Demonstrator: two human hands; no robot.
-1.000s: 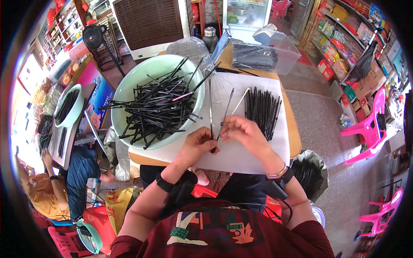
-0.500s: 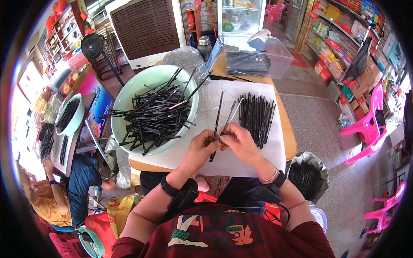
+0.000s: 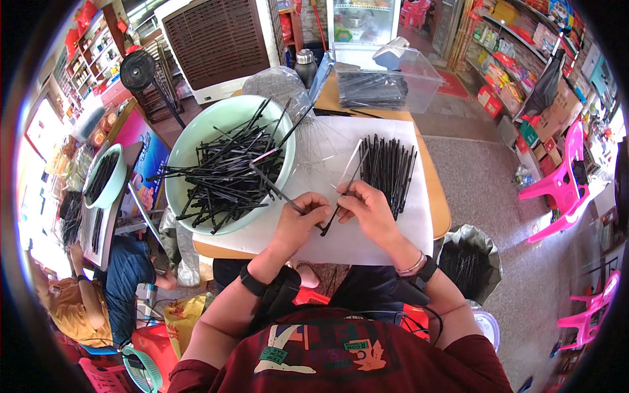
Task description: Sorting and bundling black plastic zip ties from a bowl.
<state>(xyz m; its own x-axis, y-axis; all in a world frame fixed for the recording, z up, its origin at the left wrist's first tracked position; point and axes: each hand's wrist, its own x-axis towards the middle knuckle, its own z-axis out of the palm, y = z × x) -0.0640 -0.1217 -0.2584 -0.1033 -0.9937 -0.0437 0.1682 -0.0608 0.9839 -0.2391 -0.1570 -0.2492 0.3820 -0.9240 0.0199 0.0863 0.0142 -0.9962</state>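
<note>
My left hand (image 3: 303, 221) pinches a thin black stick (image 3: 274, 187) that slants up and left toward the pale green basin (image 3: 196, 134). My right hand (image 3: 370, 211) holds another thin black stick (image 3: 345, 194) pointing up and right; the two hands meet over the white sheet (image 3: 354, 242) on the table. The basin, heaped with several loose black sticks (image 3: 226, 177), sits just left of my left hand. A neat row of black sticks (image 3: 388, 167) lies on the sheet right above my right hand.
A clear plastic box (image 3: 386, 82) of black sticks stands at the table's far end. A lined bin (image 3: 468, 259) is at the right of my lap. At lower left another person (image 3: 98, 295) sits by a second green basin (image 3: 105, 177). Pink chairs (image 3: 557, 183) stand at the right.
My left hand has swung its stick from pointing straight away to slanting left toward the basin. My right hand stays beside it with its stick.
</note>
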